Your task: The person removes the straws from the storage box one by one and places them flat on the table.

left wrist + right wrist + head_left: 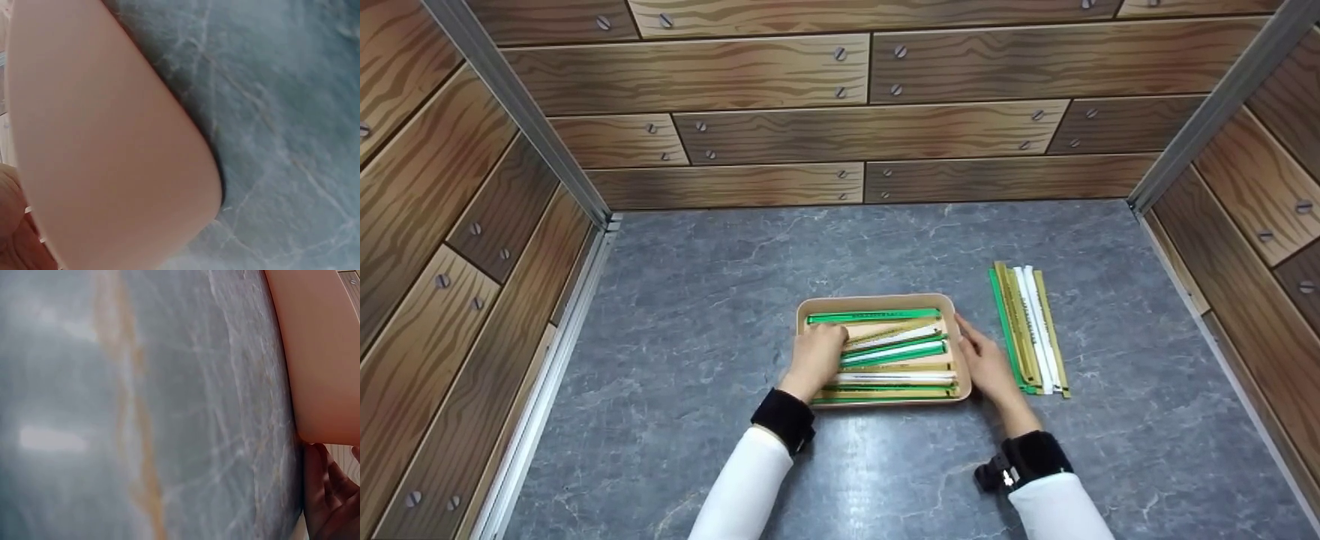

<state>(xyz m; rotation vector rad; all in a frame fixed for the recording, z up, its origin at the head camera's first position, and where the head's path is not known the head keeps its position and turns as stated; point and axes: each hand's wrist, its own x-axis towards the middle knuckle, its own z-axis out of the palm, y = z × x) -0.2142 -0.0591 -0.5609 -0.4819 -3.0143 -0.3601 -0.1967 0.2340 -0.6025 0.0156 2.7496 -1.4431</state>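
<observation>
A shallow tan tray (pixel 877 300) holds several long thin strips (pixel 892 377) in green, gold and white, some with small dark print. They lie mostly crosswise, a few at a slant. My left hand (pixel 819 356) reaches over the tray's left side, fingers curled down among the strips' left ends. Its fingertips are hidden, and I cannot tell whether they pinch a strip. At the right end, my right hand (pixel 988 369) rests its extended fingers against the outside of the tray wall. The left wrist view shows the tray's outer wall (pixel 118 140), with curled fingers (pixel 10 197) past its rim.
To the right of the tray, a bundle of similar green, gold and white strips (pixel 1031 330) lies lengthwise on the grey marbled table (pixel 697 300). Wood-patterned panels (pixel 780 135) enclose the back and both sides, with metal rails (pixel 532 120) at the corners.
</observation>
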